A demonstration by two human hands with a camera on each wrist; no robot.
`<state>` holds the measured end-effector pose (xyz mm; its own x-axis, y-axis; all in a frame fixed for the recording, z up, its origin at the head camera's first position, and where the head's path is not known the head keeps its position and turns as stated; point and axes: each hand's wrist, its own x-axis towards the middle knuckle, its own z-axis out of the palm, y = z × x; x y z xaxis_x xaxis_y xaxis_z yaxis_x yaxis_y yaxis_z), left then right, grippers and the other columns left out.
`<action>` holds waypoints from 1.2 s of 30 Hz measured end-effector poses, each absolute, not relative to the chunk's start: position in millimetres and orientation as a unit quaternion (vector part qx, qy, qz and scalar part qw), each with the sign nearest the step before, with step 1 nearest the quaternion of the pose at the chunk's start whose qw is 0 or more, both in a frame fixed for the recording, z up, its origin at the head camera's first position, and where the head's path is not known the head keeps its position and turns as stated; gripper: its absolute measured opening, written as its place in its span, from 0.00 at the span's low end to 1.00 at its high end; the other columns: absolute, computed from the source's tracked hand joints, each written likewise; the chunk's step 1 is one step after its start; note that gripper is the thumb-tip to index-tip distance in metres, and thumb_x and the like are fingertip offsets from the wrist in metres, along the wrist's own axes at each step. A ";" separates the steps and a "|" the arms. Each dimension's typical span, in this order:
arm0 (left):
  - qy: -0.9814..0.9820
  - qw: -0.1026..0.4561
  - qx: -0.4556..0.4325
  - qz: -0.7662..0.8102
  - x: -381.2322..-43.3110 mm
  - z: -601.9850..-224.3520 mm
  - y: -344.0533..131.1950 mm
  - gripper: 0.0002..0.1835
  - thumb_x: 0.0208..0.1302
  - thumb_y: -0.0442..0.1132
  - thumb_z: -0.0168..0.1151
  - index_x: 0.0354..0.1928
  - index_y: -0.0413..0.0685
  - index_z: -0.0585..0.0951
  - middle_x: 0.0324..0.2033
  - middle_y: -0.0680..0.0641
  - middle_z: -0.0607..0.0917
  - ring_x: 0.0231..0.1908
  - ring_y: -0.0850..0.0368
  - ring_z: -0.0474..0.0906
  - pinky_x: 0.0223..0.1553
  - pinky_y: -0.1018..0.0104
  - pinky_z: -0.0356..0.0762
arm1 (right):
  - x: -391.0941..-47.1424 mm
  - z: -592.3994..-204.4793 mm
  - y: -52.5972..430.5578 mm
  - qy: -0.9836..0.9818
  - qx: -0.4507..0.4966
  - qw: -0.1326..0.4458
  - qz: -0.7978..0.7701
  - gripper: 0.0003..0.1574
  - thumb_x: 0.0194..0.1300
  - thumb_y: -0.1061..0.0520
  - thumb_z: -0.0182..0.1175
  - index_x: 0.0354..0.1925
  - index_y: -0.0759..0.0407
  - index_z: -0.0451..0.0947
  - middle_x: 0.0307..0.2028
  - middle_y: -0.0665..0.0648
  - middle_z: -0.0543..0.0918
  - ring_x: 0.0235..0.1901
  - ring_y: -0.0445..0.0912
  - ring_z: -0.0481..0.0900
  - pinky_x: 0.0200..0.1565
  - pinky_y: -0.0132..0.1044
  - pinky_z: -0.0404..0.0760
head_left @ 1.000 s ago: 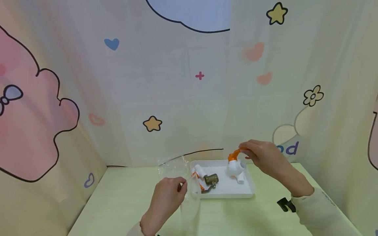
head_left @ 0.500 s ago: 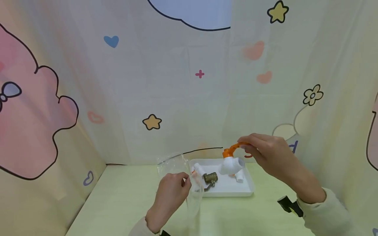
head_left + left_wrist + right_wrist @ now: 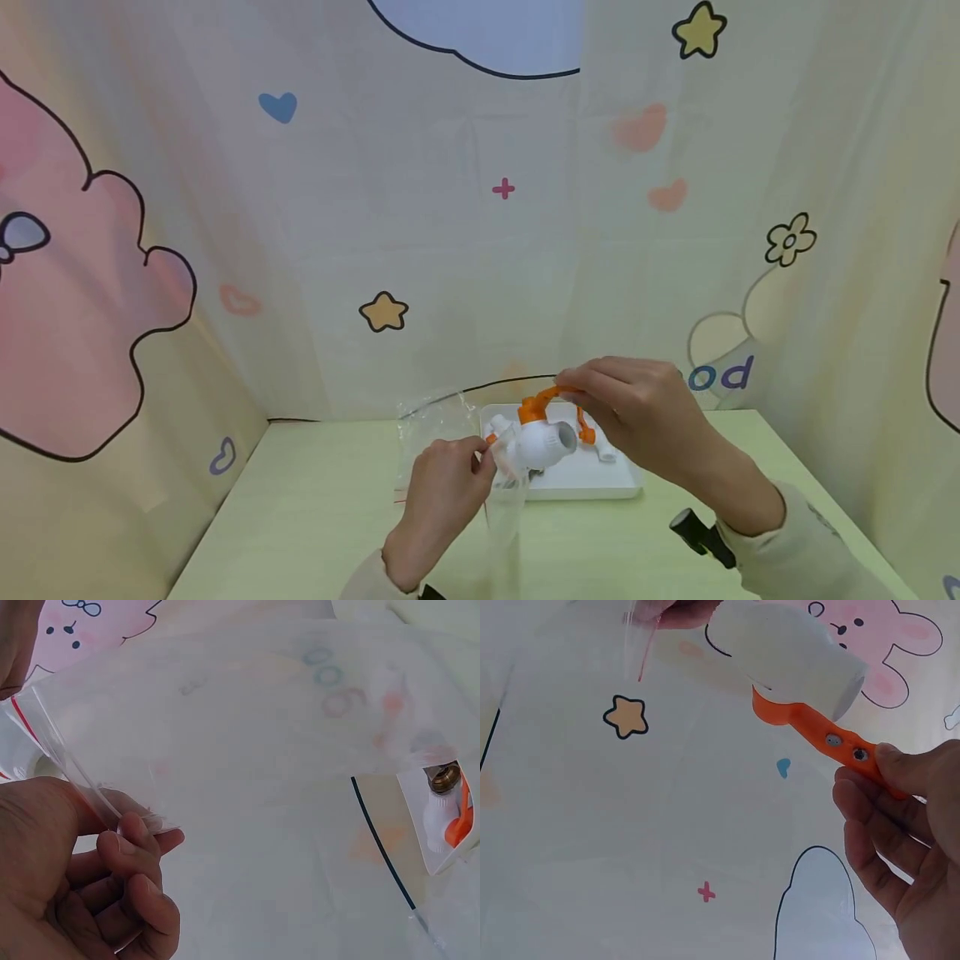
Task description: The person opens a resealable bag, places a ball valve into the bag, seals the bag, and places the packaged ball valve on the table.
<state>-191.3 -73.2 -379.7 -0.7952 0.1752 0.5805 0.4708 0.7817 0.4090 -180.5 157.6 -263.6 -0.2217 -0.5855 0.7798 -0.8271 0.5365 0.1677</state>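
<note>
A white ball valve (image 3: 546,444) with an orange lever handle hangs from my right hand (image 3: 637,412), which pinches the handle's end between thumb and fingers. In the right wrist view the orange handle (image 3: 840,744) slopes from the white valve body (image 3: 787,656) down to my fingertips. My left hand (image 3: 444,487) pinches the edge of a clear zip-lock bag (image 3: 506,508). The valve is right beside the bag's edge in the head view; whether it touches the plastic I cannot tell. The left wrist view shows the bag's red-lined edge (image 3: 26,724) spread above my left fingers.
Behind my hands a white tray (image 3: 618,482) stands on the pale green table (image 3: 300,500). It holds another orange-handled white valve (image 3: 587,433) and a brass valve (image 3: 445,778), mostly hidden in the head view. Patterned curtain (image 3: 450,233) encloses the table.
My right hand has lifted the white valve out of the tray and carried it left toward the bag. My left hand has shifted slightly right with the bag.
</note>
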 end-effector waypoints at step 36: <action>-0.882 0.239 -0.190 -0.359 -183.7 -374.1 -63.0 0.09 0.62 0.32 0.58 0.25 0.44 0.83 0.09 0.59 0.72 0.12 0.71 0.61 0.15 0.77 0.60 | -189.2 -333.5 127.1 -0.780 0.492 0.365 0.132 0.18 0.43 0.69 0.75 0.34 0.57 0.82 0.29 0.47 0.85 0.29 0.39 0.84 0.33 0.26 0.82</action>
<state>-183.7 -63.0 -374.1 -0.8136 0.1647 0.5576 0.5071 0.6702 0.5419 -189.2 127.1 -333.5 -0.2507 -0.6701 0.6987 -0.8631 0.4815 0.1521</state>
